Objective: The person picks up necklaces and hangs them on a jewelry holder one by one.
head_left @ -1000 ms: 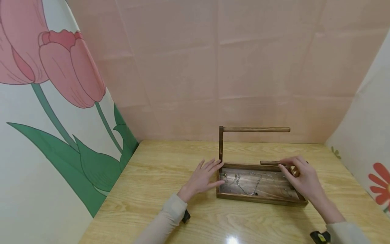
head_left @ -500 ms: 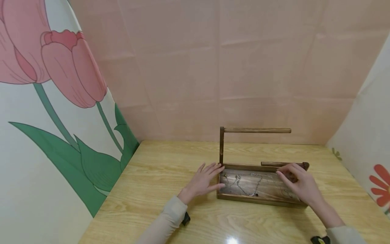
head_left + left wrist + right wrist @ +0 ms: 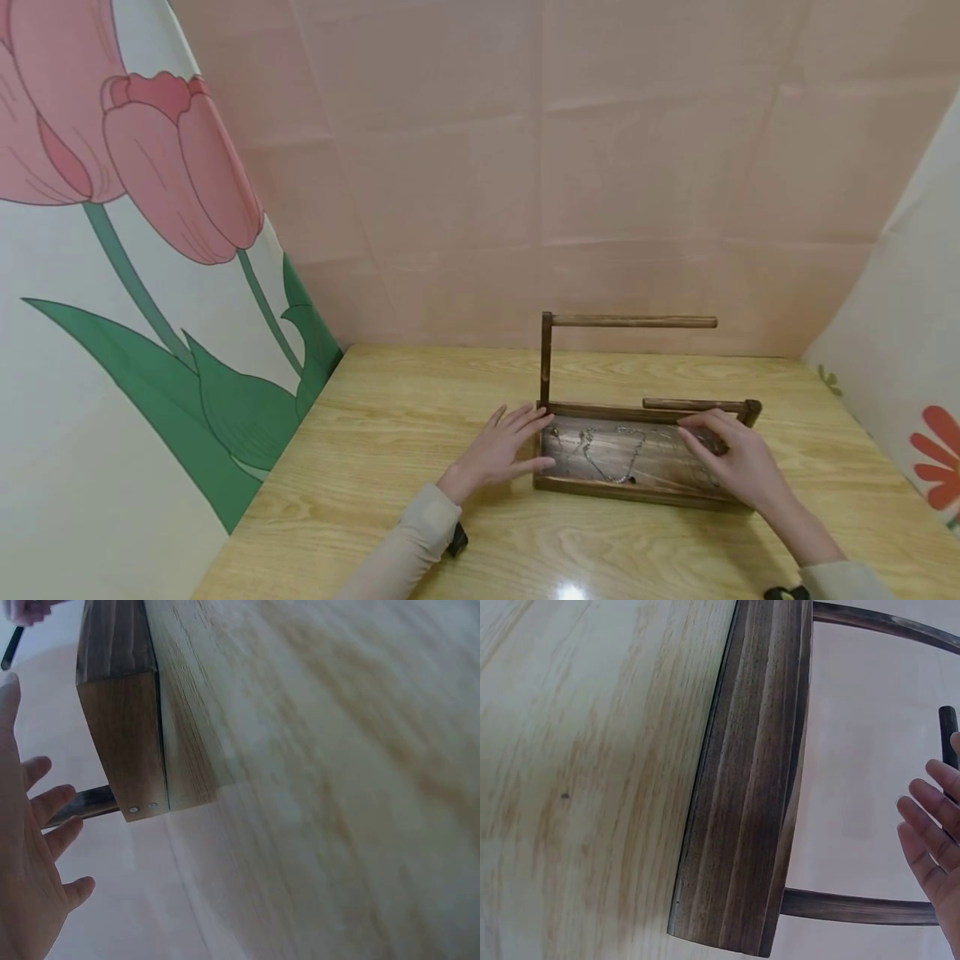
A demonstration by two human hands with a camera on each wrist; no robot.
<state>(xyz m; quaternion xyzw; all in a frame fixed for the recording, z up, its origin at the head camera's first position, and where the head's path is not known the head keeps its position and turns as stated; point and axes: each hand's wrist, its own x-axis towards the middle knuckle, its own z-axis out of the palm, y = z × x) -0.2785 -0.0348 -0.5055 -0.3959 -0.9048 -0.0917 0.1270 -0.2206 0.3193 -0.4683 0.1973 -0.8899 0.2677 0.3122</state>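
Left hand [image 3: 497, 447] lay open, fingers spread, at the left edge of the wooden tray [image 3: 637, 493]. The right hand [image 3: 742, 461] was over the tray's right end, thumb and forefinger close together; whether they pinched anything could not be told. Between the hands, a chain [image 3: 617, 478] lay on the tray's floor, reaching near the front edge. At the back, the upper bar [image 3: 633, 321] ran from a post [image 3: 546, 362] to a free right end, with a gap above the lower bar [image 3: 690, 404]. Tabletop [image 3: 405, 417] stretched well leftward, and back to the pink backdrop [image 3: 540, 175].
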